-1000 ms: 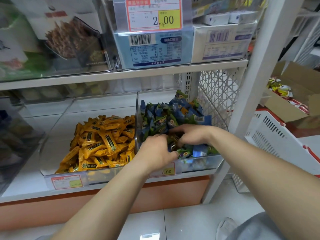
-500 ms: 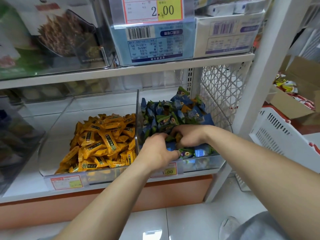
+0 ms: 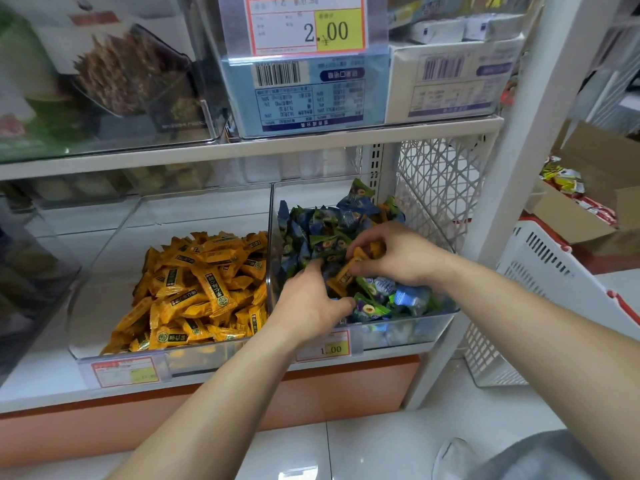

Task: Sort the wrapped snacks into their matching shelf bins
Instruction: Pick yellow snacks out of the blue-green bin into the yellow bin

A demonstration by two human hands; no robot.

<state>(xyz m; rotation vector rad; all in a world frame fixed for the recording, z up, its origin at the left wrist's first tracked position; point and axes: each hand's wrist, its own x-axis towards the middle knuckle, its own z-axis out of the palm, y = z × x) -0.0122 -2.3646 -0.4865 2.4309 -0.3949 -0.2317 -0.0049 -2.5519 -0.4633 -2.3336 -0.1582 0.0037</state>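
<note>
Lower shelf [image 3: 41, 386], two clear bins side by side, walls touching.

- Left bin [image 3: 207, 356]: a heap of orange snacks [image 3: 197, 289], piled toward the front and the right wall. Red and yellow price tag [image 3: 126, 372] on the front edge.
- Right bin [image 3: 415, 332]: blue-green snacks [image 3: 329, 220], heaped high at the back. Price tag marked 1.00 [image 3: 325, 348] on the front, partly behind the left wrist.
- Stray orange snacks [image 3: 346, 275]: a few pieces among the blue-green ones in the middle of the right bin, lifted slightly off the pile.
- Right grip [image 3: 398, 254]: inside the right bin, fingers curled and pinching the stray orange snacks.
- Left grip [image 3: 311, 303]: inside the right bin near its left wall, just beside the right grip. Fingers are bent down into the pile. Whether they hold a piece cannot be told.

Upper shelf [image 3: 242, 150]: blue carton [image 3: 304, 98] with a barcode, behind a price tag marked 2.00 [image 3: 308, 26]. White carton [image 3: 450, 81] to its right, a darker snack pack [image 3: 131, 74] to its left.

Right of the shelving: white lattice panel [image 3: 436, 188], white basket [image 3: 554, 271] with red trim, cardboard box [image 3: 588, 233] holding yellow and red packets [image 3: 568, 185].
</note>
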